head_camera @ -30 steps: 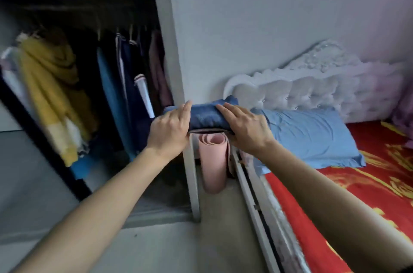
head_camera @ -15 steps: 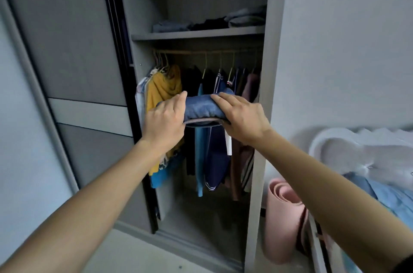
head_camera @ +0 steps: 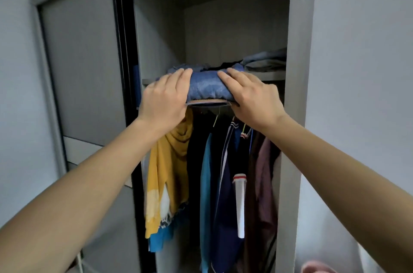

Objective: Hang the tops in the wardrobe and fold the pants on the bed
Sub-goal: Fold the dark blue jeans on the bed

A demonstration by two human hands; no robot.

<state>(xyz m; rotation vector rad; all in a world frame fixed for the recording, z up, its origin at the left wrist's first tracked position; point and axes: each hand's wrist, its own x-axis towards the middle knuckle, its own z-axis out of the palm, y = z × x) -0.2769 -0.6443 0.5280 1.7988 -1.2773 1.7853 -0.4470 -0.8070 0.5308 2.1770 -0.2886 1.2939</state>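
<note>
At the front edge of the wardrobe point(head_camera: 298, 93) shelf point(head_camera: 273, 75), both hands held the folded pants point(head_camera: 207, 87), a blue bundle level with the shelf lip; couldn't tell if it rested on the shelf or sat just in front of it. Left hand point(head_camera: 164, 99) gripped the bundle's left end, fingers curled over the top, thumb hidden underneath. Right hand point(head_camera: 251, 98) gripped the right end, fingers wrapped over the top. A thin lighter layer showed along the bundle's underside. Behind it on the shelf lay a pile of folded clothes point(head_camera: 264, 61), dark and blue-grey, mostly toward the right. Below the shelf, tops hung on hangers: yellow top point(head_camera: 172, 161) at the left, then a bright blue top point(head_camera: 205, 174), a navy top point(head_camera: 225, 194) with white trim, and a brownish-red top point(head_camera: 263, 174) at the right. Sliding door point(head_camera: 85, 60) stood left of the opening. Pink roll point(head_camera: 317, 267) sat at the bottom right, outside the wardrobe.
</note>
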